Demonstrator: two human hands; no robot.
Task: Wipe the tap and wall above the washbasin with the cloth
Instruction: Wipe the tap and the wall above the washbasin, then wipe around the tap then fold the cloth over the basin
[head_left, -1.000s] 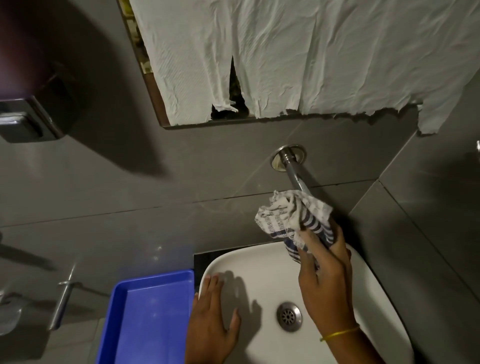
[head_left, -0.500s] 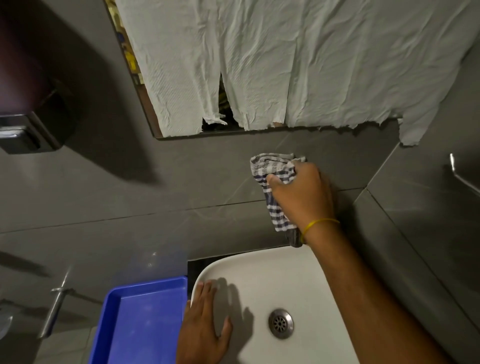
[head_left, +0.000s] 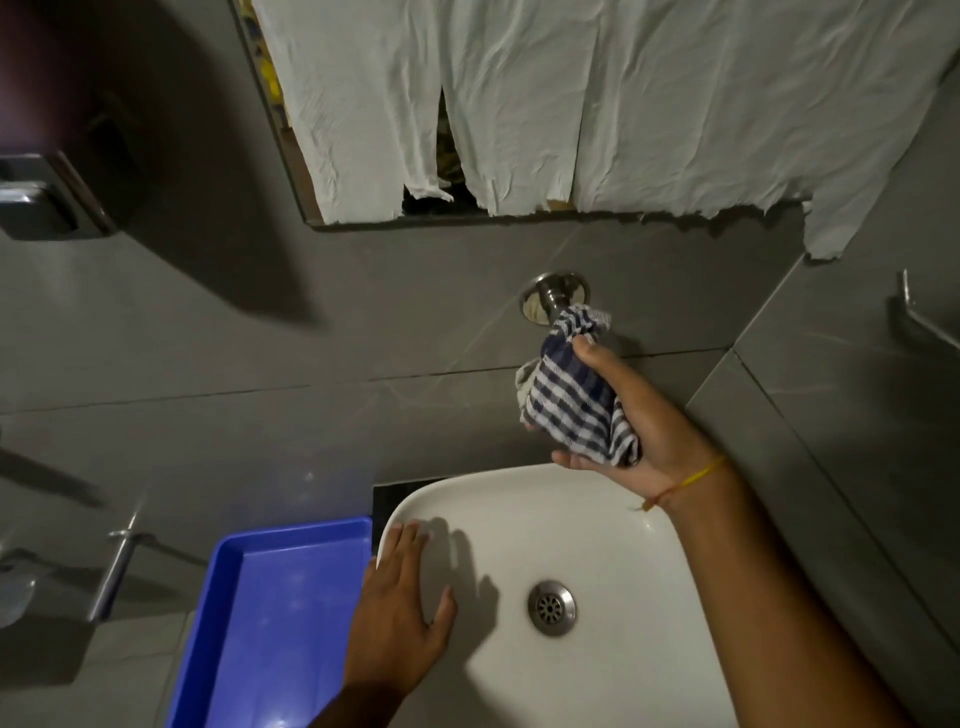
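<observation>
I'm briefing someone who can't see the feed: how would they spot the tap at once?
Find the white washbasin; on the grey wall just above its back rim, below the paper-covered mirror, sits a round metal flange. The tap juts from it, its spout wrapped in the blue-striped cloth gripped by the right hand.

R hand (head_left: 631, 415) raised, fingers curled in tight grip; L hand (head_left: 402, 618) flat, palm down, fingers spread.
</observation>
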